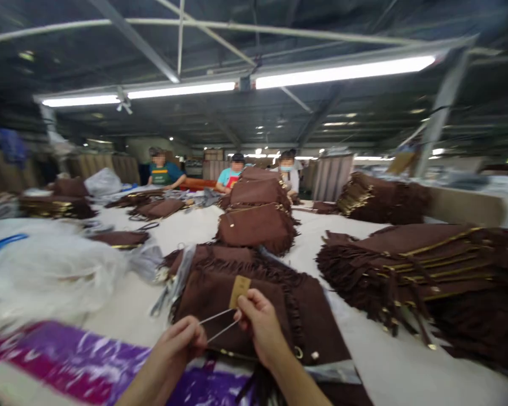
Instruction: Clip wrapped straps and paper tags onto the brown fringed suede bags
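Observation:
Between the fingertips of my right hand (260,321) is a small tan hang tag (239,290), held upright. A thin white string (215,317) loops from the tag across to my left hand (184,338), whose fingers are pinched on its other end. The two strands stand apart and look taut. Beneath both hands lies a dark brown fringed bag (237,268) with a gold zipper along its near edge. A small gold ring (298,353) shows at its right corner.
Fringed brown pouches with gold zippers (432,259) are piled at right, with another stack (254,225) ahead. Clear plastic bags (55,265) cover the left, and purple printed plastic (88,355) lies at the near edge. Several people (165,169) are across the table.

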Demonstrator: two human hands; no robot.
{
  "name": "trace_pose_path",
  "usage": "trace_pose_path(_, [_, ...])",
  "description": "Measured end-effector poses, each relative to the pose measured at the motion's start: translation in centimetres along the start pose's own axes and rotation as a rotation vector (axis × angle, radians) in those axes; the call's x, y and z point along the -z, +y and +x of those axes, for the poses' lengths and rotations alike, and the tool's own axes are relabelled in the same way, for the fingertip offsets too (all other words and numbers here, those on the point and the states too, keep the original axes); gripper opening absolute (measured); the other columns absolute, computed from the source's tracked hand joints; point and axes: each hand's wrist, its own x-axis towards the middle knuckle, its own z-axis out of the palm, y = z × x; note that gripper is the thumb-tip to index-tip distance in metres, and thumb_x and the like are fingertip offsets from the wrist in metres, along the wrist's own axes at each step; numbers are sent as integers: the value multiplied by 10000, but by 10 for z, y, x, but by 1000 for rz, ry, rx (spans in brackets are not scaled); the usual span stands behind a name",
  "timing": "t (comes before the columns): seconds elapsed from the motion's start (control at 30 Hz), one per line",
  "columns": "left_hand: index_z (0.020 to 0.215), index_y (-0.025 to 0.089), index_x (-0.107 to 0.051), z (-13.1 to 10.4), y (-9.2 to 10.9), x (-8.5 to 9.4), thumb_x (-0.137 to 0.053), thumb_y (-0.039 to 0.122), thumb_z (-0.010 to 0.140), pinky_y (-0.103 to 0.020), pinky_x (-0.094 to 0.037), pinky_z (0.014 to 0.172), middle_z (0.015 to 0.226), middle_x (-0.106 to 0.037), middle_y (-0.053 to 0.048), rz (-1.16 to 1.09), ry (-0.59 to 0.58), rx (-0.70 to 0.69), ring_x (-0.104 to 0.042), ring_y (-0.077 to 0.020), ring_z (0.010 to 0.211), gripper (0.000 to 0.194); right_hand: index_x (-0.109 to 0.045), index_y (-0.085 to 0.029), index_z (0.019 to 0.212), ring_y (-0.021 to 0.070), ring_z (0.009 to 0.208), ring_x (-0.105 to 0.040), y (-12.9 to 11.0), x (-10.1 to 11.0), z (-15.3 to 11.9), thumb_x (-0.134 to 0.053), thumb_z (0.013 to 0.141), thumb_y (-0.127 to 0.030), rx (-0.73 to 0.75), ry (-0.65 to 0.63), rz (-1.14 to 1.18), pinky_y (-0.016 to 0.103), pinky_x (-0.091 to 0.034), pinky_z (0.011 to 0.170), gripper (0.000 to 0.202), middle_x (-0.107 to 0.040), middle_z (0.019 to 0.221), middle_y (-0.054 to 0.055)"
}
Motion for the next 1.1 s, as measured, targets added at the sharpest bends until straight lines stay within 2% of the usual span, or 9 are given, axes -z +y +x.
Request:
trace_pose_path(0.13, [699, 171, -554, 14, -19, 10, -790, 447, 670, -323, -519, 785, 948, -671, -63, -511, -207, 92, -633, -224, 948, 364, -593, -162, 755, 52, 423, -468, -3, 10, 4, -871, 640, -441, -55, 2, 39, 112, -308, 366, 411, -576, 569, -46])
trace_pose_path(0.2, [731, 168, -549, 14, -25, 13, -806, 423, 662, -266, -510, 686, 878, -677, -43, -553, -211, 134, -656, -185, 834, 368, -604, -160, 759, 50, 434, -475, -2, 13, 3, -877, 637, -428, -62, 8, 19, 112, -310, 366, 401, -590, 604, -35])
trace_pose_path(0.3, [750, 163, -549, 14, -32, 16, -757, 448, 708, -200, -430, 520, 654, -632, 5, -394, -179, 105, -602, -119, 586, 356, -621, -160, 757, 59, 449, -489, -1, 14, 2, -880, 630, -423, -57, 22, -36, 125, -316, 371, 390, -600, 622, -21])
trace_pose_path(0.47, [871, 178, -542, 10, -38, 29, -613, 446, 777, -201, -376, 460, 587, -617, 21, -149, -176, 7, -557, -122, 503, 293, -627, -164, 784, 72, 497, -508, -4, 21, 0, -834, 711, -423, -60, -77, -140, 155, -336, 430, 340, -614, 668, -7])
trace_pose_path(0.67, [655, 182, -512, -23, -32, 53, -495, 288, 861, -217, -316, 519, 539, -519, 36, 519, -219, -141, -460, -106, 511, 231, -674, -157, 863, 130, 628, -569, -31, 32, -4, -781, 800, -396, -371, -678, -490, 205, -408, 545, 269, -662, 772, 28])
trace_pose_path(0.8, [718, 188, -562, -34, -24, 54, -487, 248, 892, -235, -292, 571, 629, -586, 18, 756, -197, -293, -517, -125, 595, 199, -695, -212, 1029, 235, 987, -592, -32, 12, -14, -721, 851, -426, -137, -558, -488, 256, -486, 686, 280, -601, 1235, 96])
trace_pose_path(0.87, [744, 190, -574, -31, -18, 49, -495, 239, 896, -239, -287, 575, 657, -612, 10, 810, -218, -371, -542, -133, 614, 178, -630, -244, 1189, 266, 1076, -576, -23, -5, -25, -683, 877, -450, -205, -583, -344, 260, -508, 657, 378, -560, 1302, 111])
trace_pose_path(1.0, [741, 180, -587, -17, -4, 39, -500, 203, 885, -224, -297, 567, 665, -623, 9, 773, -237, -461, -557, -126, 614, 170, -566, -246, 1218, 166, 663, -622, -3, -33, -44, -752, 804, -469, -466, -703, -210, 212, -486, 487, 506, -650, 881, 31])
trace_pose_path(1.1, [724, 178, -613, -7, 5, 42, -527, 194, 862, -200, -325, 574, 638, -604, 28, 641, -318, -440, -544, -107, 597, 163, -647, -184, 927, 57, 411, -359, 1, -36, -44, -709, 819, -500, -402, -645, -351, 157, -310, 381, 339, -522, 616, -56])
